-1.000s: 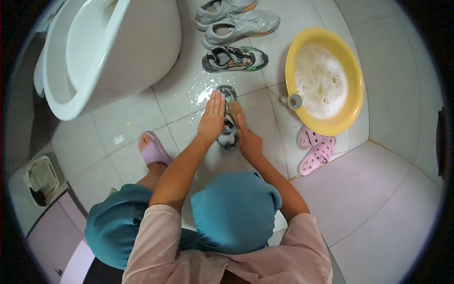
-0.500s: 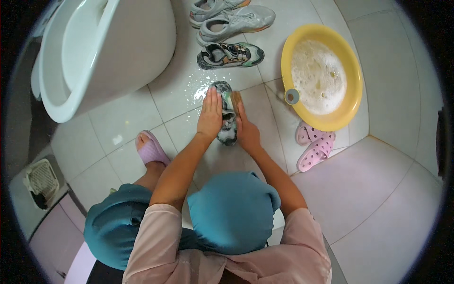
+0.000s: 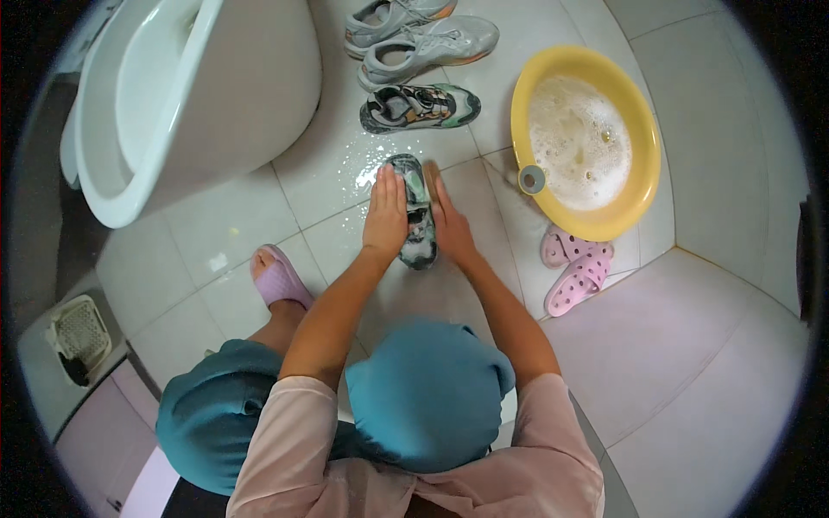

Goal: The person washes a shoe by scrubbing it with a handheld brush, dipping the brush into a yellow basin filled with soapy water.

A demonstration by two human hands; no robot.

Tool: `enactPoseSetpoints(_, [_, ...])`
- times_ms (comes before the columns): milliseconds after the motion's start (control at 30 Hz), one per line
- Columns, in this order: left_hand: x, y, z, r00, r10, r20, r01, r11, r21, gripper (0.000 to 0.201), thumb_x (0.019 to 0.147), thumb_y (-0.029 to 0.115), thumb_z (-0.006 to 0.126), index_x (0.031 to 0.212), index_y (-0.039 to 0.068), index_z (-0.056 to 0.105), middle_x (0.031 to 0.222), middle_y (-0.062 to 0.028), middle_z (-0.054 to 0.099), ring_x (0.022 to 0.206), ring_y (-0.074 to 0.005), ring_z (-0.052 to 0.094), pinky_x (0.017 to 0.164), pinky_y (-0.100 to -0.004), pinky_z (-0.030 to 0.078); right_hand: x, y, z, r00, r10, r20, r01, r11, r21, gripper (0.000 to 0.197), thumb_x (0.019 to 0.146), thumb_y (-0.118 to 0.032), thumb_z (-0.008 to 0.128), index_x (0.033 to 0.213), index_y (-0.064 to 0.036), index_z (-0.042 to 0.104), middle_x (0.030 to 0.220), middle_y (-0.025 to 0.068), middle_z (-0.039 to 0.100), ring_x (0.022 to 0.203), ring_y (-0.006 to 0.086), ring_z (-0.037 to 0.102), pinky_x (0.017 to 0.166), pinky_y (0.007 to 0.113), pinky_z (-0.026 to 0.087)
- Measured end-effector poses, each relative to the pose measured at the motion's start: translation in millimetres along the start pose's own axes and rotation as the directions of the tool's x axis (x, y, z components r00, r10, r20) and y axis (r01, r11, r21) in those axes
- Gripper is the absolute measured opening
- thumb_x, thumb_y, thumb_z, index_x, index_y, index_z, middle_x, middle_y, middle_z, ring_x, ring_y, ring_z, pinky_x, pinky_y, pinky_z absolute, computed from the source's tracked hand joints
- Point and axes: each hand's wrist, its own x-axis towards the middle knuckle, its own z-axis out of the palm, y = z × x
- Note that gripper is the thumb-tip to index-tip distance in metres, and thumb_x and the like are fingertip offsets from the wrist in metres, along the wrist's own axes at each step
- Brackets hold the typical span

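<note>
Likely at the scrubbing step, working along the side of a black, green and white shoe (image 3: 420, 245), set lengthwise between both grips on the wet tiled floor (image 3: 250, 216). Pressing against the shoe's left side with the left grip (image 3: 386, 213), fingers straight and together, laid flat rather than wrapped round; bracing, by the look of it. Holding a tan brush (image 3: 432, 177) in the right grip (image 3: 452, 229), apparently clamped along the fingers, with thumb hidden from above. Hard to tell, at the brush's edge, touching the shoe from lying just beside it.

As a judgement, calls next for steady counter-pressure from the left grip and a level stroke from the right, without letting the shoe slide or tip. If short of foam, might call for a dip in the yellow basin (image 3: 596, 228), well to the right of the right grip and holding sudsy water (image 3: 579, 142).

Note also a matching shoe (image 3: 420, 107) just ahead of both grips, grey sneakers (image 3: 445, 43) beyond it, and pink slippers (image 3: 580, 283) to the right of the right grip.
</note>
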Motion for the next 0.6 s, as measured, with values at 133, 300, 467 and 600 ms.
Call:
enactPoseSetpoints(133, [-5, 2, -1, 0.999, -0.041, -0.035, 0.039, 0.996, -0.075, 0.103, 0.068, 0.036, 0.077, 0.139, -0.012, 0.022, 0.148, -0.0302, 0.015, 0.139, -0.0437, 0.012, 0.115, -0.0429, 0.016, 8, -16, 0, 0.993, 0.120, 0.017, -0.117, 0.986, -0.118, 0.059, 0.097, -0.026, 0.039, 0.150, -0.0239, 0.013, 0.093, 0.0263, 0.064, 0.073, 0.0440, 0.062, 0.066, 0.051, 0.047])
enactPoseSetpoints(300, [-1, 4, -25, 0.994, -0.068, -0.086, 0.041, 0.958, -0.282, 0.103, 0.066, 0.037, 0.079, 0.141, -0.006, 0.024, 0.143, -0.0327, 0.022, 0.135, -0.0476, 0.019, 0.108, -0.0458, 0.028, -86, -1, 10, 0.979, 0.198, 0.039, -0.189, 0.967, -0.172, 0.059, 0.097, -0.025, 0.040, 0.149, -0.0249, 0.013, 0.087, 0.0247, 0.064, 0.071, 0.0414, 0.062, 0.063, 0.049, 0.047])
enactPoseSetpoints(467, [26, -17, -35, 0.964, -0.265, 0.016, 0.237, 0.831, -0.503, 0.064, 0.070, 0.029, 0.076, 0.126, 0.012, 0.051, 0.109, -0.0185, 0.053, 0.098, -0.0370, 0.057, 0.079, -0.0445, 0.048, -73, -16, 6, 0.963, 0.264, 0.059, -0.245, 0.944, -0.223, 0.058, 0.096, -0.025, 0.041, 0.149, -0.0236, 0.016, 0.080, 0.0216, 0.064, 0.067, 0.0391, 0.062, 0.061, 0.048, 0.047])
enactPoseSetpoints(600, [18, -35, -18, 0.918, -0.396, -0.025, 0.323, 0.783, -0.531, 0.043, 0.071, 0.026, 0.075, 0.103, 0.005, 0.056, 0.096, -0.0181, 0.056, 0.092, -0.0370, 0.059, 0.078, -0.0450, 0.049, -43, -36, -4, 0.978, 0.185, -0.093, -0.203, 0.947, -0.249, 0.058, 0.096, -0.024, 0.043, 0.148, -0.0234, 0.019, 0.080, 0.0191, 0.064, 0.068, 0.0379, 0.061, 0.062, 0.047, 0.047])
